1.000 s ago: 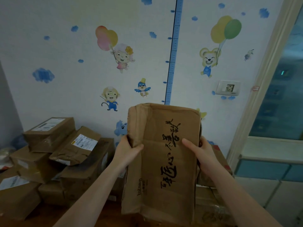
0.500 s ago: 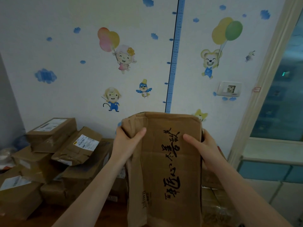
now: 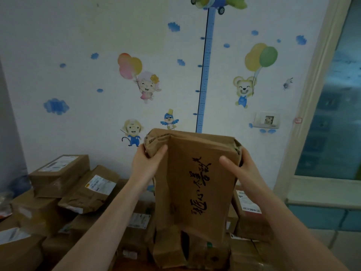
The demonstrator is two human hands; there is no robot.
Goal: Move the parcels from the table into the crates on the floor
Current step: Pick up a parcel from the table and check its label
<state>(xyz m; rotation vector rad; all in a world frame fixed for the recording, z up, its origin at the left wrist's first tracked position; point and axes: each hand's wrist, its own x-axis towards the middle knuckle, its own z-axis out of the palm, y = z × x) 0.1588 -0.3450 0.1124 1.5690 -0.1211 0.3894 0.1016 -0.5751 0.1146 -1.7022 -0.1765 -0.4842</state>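
A tall brown cardboard parcel (image 3: 195, 192) with black brush lettering stands upright in front of me, held up above the pile. My left hand (image 3: 146, 163) grips its crumpled upper left corner, thumb across the front. My right hand (image 3: 237, 169) grips the upper right edge, thumb on the front face and fingers behind. The parcel's lower end is torn and creased. No crate is in view.
Several brown parcels (image 3: 58, 173) with white labels lie heaped on the table to the left and behind the held one; another labelled box (image 3: 248, 212) sits at the right. A decorated wall (image 3: 97, 94) rises behind. A door frame (image 3: 312, 94) and glass stand at the right.
The parcel has sunk lower in view and tilted more upright. My left hand has shifted up onto its upper left corner. The camera has tipped slightly upward.
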